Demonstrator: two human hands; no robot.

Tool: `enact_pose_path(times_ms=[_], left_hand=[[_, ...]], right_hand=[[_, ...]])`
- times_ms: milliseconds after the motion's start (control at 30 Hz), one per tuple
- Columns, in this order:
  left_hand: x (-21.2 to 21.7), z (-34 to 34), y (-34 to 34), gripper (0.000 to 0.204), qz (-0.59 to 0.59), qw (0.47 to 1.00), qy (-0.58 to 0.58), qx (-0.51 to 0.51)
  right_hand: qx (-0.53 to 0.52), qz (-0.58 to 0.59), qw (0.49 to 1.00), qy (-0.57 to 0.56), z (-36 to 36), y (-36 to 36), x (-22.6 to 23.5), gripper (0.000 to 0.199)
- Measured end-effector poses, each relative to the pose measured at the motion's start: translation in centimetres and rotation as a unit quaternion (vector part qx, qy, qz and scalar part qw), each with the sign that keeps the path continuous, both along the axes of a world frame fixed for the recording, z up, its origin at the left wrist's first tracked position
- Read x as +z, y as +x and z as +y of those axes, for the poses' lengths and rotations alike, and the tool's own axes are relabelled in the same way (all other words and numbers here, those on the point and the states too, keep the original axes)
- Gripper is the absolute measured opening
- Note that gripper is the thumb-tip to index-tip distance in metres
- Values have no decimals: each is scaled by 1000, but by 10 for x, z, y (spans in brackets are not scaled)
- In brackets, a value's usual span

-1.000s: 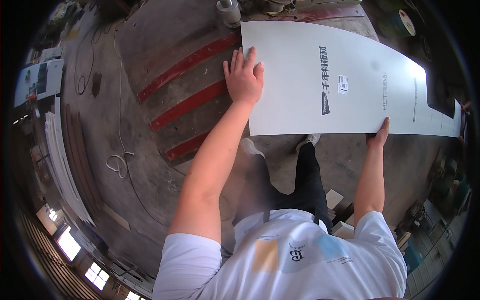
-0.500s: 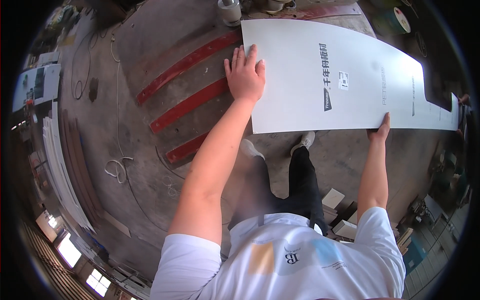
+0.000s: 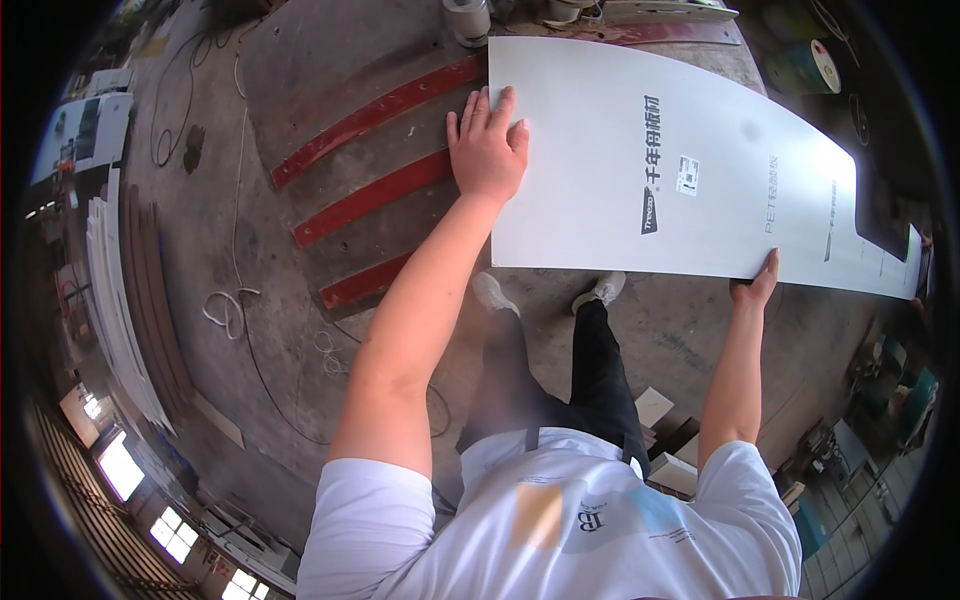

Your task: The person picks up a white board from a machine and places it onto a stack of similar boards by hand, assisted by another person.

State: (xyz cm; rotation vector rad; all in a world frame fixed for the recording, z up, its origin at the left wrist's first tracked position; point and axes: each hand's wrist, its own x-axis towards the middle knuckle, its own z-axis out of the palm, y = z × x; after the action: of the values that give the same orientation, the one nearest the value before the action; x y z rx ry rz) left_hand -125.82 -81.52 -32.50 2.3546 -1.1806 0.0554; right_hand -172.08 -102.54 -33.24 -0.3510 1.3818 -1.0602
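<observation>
A large white board (image 3: 590, 170) with dark printing and a small label reaches from the middle to the far right. Its far edge is curved, and a notch is cut near the right end. My left hand (image 3: 485, 150) lies with fingers outstretched against the board's left edge, thumb on its face. At the near edge my right hand (image 3: 756, 284) grips the board, thumb on top and the other fingers hidden below. Another person's hand (image 3: 924, 243), partly seen at the dark rim, is by the board's far right end.
Three red strips (image 3: 375, 202) lie across the dark surface left of the board. A metal cylinder (image 3: 466, 20) stands beyond its far left corner. Cables (image 3: 232, 310) trail over the floor on the left, beside stacked long panels (image 3: 125, 300). A drum (image 3: 810, 68) stands at far right.
The board's right end has swung slightly nearer to me, and my right hand has moved with it. My left hand stays at the left edge.
</observation>
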Motion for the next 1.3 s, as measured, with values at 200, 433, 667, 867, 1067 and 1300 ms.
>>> enact_pose_path(times_ms=[200, 433, 667, 867, 1067, 1300], left_hand=[[1, -1, -4, 53, -12, 999, 32, 13], [7, -3, -9, 51, -36, 998, 39, 20], [-2, 2, -4, 48, -4, 1000, -18, 4], [-9, -3, -4, 53, -14, 1000, -21, 0], [-2, -5, -5, 59, 7, 1000, -3, 4], [-1, -5, -7, 56, 2, 1000, 0, 4]], right_hand=[[-86, -55, 993, 60, -1, 16, 9, 46], [-77, -48, 994, 64, -4, 5, 10, 45], [-71, -26, 996, 47, -2, 13, 8, 45], [-75, -4, 996, 39, -5, 14, 3, 48], [-68, 0, 997, 29, -9, 9, -5, 48], [-71, 8, 997, 13, -7, 8, -9, 50]])
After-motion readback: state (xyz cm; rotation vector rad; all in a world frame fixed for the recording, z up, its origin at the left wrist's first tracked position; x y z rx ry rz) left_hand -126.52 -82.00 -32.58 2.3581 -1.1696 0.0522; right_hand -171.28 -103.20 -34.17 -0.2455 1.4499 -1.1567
